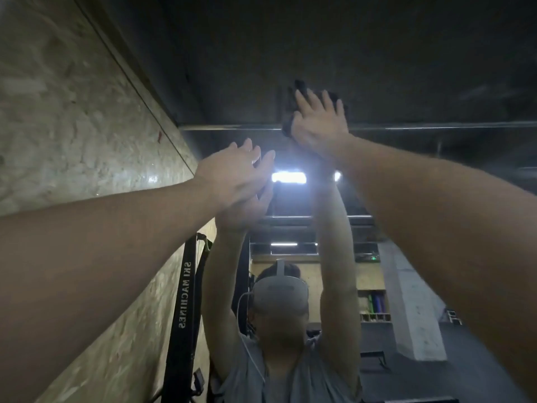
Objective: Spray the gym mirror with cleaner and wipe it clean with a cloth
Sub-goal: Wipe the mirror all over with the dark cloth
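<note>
Head view: both arms reach high up against the mirror (421, 199), whose glass fills most of the picture and reflects the person, a dim gym and a bright ceiling lamp (289, 177). The right hand (318, 123) lies flat with straight, spread fingers, pressing a dark cloth (290, 96) onto the glass near the top edge of the mirror; the cloth shows only as dark folds poking out above the fingertips and beside the thumb. The left hand (235, 173) is released and holds nothing, its fingers straight and close to the glass, seemingly meeting their own reflection, though actual contact cannot be told. A chipboard wall (72, 126) runs along the left, and a black ski machine (186, 301) stands beside it. No spray bottle is in sight.

The cloth looks soft, light and limp, so it will likely bunch or slip out unless the whole palm keeps it spread and pressed; holding it flat under the fingers suits it best. The glass is hard, smooth and breakable, so even, moderate pressure seems wise this high up.
</note>
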Demonstrator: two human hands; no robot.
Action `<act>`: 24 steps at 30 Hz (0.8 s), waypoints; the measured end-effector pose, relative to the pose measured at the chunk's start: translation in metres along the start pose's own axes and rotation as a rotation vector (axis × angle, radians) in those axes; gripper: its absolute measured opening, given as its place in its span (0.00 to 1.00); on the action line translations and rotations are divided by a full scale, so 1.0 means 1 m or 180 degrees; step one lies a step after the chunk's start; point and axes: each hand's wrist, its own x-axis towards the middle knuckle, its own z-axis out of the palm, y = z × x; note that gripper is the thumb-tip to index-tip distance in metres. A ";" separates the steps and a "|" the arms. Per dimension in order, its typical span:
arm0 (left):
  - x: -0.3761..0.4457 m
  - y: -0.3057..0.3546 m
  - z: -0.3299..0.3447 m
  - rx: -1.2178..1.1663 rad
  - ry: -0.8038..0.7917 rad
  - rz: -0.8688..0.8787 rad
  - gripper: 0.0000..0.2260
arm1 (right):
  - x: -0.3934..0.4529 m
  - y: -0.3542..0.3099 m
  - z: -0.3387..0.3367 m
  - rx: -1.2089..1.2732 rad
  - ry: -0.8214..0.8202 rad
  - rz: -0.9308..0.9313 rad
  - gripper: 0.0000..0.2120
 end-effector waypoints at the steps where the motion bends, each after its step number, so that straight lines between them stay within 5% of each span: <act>1: 0.000 -0.001 0.003 -0.0068 0.0065 0.0053 0.23 | 0.001 -0.019 0.005 -0.0039 -0.0086 -0.0231 0.28; 4: 0.001 -0.005 0.007 -0.0585 0.0343 -0.0066 0.31 | -0.004 -0.053 0.016 -0.0141 -0.0285 -0.0786 0.27; 7: 0.005 -0.008 0.016 -0.0292 0.0237 0.0048 0.34 | -0.011 -0.040 0.017 -0.0118 -0.0191 -0.0768 0.27; 17: -0.008 -0.006 0.021 -0.0037 0.0120 0.0175 0.42 | -0.086 0.129 -0.015 -0.0007 0.0369 0.0944 0.27; 19: -0.019 -0.004 0.020 0.0098 0.0090 0.0319 0.45 | -0.106 0.138 -0.015 -0.0006 0.0314 0.1205 0.27; 24: -0.046 -0.011 0.019 -0.0126 0.0225 0.0195 0.35 | -0.135 0.094 0.001 -0.0064 0.0246 0.1375 0.28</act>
